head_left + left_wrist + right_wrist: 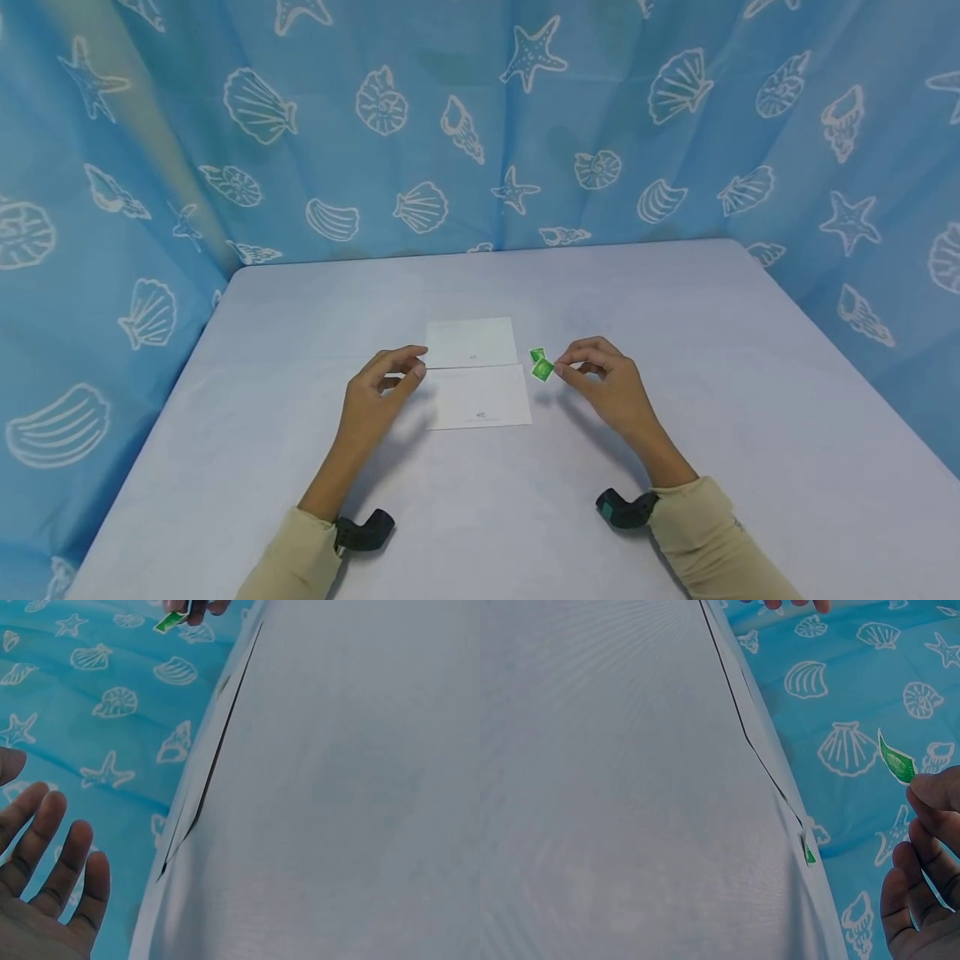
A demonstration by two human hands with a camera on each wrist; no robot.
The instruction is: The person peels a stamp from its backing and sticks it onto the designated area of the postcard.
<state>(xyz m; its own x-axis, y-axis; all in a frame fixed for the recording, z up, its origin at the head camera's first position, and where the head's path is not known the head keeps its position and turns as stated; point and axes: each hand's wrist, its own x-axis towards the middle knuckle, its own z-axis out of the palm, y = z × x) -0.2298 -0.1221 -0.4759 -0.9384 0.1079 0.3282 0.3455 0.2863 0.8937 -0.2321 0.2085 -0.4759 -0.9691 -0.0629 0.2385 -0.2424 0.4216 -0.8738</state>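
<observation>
My right hand pinches a small green stamp with a white border between thumb and index finger. In the right wrist view the held stamp looks bent and is off the table. Another green stamp lies just behind it, to the right of the papers. Two white cards or envelopes lie flat in the middle: a far one and a near one, each with a small grey mark. My left hand hovers at their left edge, fingers loosely bent and holding nothing; touching cannot be told.
A white-covered table lies under everything. Blue curtains with white shell drawings hang behind it and at both sides. Each wrist wears a black camera mount, one on the left and one on the right.
</observation>
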